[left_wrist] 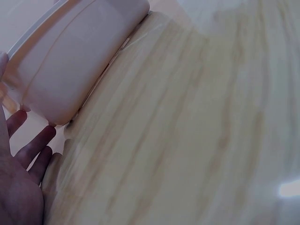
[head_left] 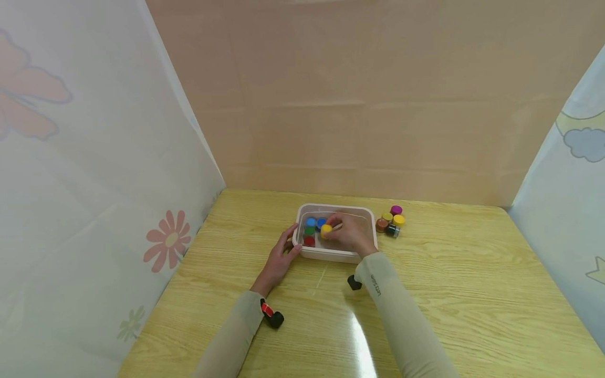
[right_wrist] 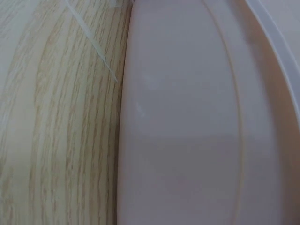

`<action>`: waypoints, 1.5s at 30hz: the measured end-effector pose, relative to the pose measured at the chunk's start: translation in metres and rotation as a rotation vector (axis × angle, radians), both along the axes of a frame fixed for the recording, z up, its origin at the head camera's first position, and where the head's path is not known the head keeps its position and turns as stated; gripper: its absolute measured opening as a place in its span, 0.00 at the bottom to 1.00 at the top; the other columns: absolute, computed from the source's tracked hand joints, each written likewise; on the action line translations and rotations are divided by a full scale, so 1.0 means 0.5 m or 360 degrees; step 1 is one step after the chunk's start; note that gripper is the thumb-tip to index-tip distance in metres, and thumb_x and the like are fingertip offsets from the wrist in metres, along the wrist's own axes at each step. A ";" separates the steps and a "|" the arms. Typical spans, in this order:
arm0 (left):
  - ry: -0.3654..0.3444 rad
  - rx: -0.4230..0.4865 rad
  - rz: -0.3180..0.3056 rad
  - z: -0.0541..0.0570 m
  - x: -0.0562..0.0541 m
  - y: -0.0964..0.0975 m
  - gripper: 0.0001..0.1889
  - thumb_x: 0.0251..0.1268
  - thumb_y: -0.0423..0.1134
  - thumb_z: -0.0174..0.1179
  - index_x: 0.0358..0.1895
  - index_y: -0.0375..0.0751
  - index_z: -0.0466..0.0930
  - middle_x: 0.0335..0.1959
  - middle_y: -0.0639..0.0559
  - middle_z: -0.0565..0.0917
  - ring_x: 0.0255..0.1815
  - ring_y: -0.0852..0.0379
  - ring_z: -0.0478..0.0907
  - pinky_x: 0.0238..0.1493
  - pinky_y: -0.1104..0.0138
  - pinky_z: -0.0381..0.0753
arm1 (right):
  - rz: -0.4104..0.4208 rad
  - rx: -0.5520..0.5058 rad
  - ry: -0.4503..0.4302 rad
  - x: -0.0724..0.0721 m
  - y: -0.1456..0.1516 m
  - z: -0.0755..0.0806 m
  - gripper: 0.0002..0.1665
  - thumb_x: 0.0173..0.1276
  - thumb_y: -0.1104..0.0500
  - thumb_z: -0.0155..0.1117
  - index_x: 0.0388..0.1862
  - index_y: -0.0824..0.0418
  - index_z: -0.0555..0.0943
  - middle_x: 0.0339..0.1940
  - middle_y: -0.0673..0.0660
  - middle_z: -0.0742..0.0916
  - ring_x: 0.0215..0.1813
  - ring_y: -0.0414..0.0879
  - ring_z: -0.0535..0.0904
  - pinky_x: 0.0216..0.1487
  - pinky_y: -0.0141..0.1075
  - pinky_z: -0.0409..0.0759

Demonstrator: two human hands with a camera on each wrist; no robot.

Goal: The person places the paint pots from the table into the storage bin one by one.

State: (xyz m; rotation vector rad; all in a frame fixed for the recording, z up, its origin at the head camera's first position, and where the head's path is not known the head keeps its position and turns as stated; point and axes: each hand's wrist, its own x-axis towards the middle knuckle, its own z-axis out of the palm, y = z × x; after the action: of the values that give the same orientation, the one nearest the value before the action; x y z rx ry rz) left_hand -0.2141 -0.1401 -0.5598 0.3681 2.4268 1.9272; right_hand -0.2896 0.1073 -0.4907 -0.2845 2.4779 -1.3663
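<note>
Within a pale pink bin point(head_left: 331, 255), toward its left half, a small yellow pot point(head_left: 326, 230) sits pinched between the thumb and fingers of the right hand point(head_left: 347, 232); whether it touches the bin's floor I cannot tell. Just left of it stand a light blue pot point(head_left: 310, 222), a blue pot point(head_left: 321, 223), a green pot point(head_left: 309, 231) and a red pot point(head_left: 309, 241). The left hand point(head_left: 279, 258) rests against the bin's left end, fingers loosely spread and touching its outer wall. Just beyond the right end, a magenta pot point(head_left: 396, 210), two yellow pots point(head_left: 398, 220), a brown pot point(head_left: 382, 226) and a tipped black pot point(head_left: 393, 230) cluster on a wood-grain table point(head_left: 472, 283). Brown paper point(head_left: 378, 94) covers the wall behind.
</note>
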 end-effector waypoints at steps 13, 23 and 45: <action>-0.0020 -0.0022 0.0018 0.006 0.003 0.002 0.31 0.80 0.54 0.55 0.80 0.75 0.56 0.80 0.54 0.65 0.72 0.44 0.73 0.70 0.44 0.74 | 0.0035 0.0046 0.0086 -0.002 -0.005 -0.006 0.17 0.63 0.61 0.79 0.48 0.61 0.84 0.50 0.60 0.87 0.51 0.52 0.83 0.54 0.44 0.82; -0.0017 -0.0016 0.0015 0.006 0.002 0.002 0.31 0.79 0.54 0.56 0.80 0.75 0.57 0.79 0.54 0.66 0.71 0.44 0.73 0.70 0.44 0.73 | 0.0058 0.0092 0.0105 0.002 -0.008 -0.002 0.15 0.64 0.62 0.77 0.47 0.64 0.84 0.48 0.61 0.87 0.51 0.52 0.82 0.54 0.44 0.81; -0.0014 -0.0013 0.0003 0.003 0.002 0.002 0.31 0.80 0.54 0.55 0.80 0.75 0.56 0.80 0.55 0.65 0.73 0.43 0.72 0.70 0.42 0.72 | 0.0061 0.0115 0.0127 0.000 -0.008 -0.003 0.13 0.68 0.63 0.74 0.49 0.64 0.86 0.50 0.61 0.88 0.53 0.54 0.82 0.58 0.47 0.82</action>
State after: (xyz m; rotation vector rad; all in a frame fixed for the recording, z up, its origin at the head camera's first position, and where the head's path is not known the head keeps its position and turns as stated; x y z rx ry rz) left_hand -0.2133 -0.1393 -0.5581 0.3569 2.4296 1.9151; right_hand -0.2898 0.1031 -0.4923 -0.3753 2.5660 -1.2708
